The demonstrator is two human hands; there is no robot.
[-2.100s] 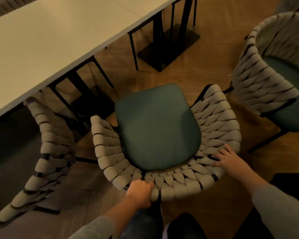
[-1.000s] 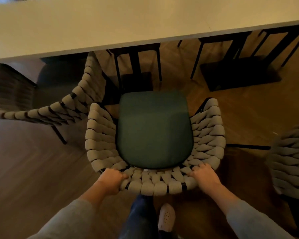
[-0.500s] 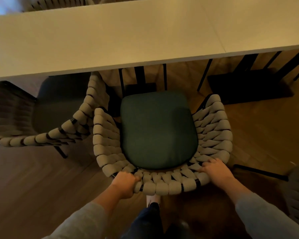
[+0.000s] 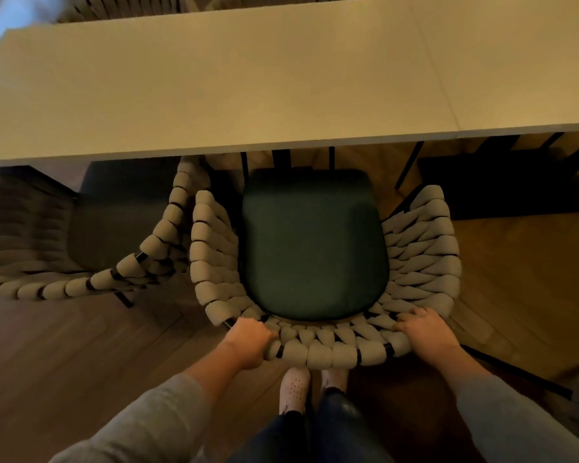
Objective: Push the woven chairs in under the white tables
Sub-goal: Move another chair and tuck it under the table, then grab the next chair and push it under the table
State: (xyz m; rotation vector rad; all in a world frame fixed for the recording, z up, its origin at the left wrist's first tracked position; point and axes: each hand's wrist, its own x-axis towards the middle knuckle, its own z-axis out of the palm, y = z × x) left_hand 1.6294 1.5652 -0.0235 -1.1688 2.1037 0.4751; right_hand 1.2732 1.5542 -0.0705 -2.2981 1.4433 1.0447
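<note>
Your left hand and right hand both grip the woven chair by its back; a green cushion fills its seat.

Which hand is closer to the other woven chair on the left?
Left. The left hand grips the back rim of the green-seated chair on the side beside the other chair; the right hand holds the rim's opposite side, farther away.
</note>
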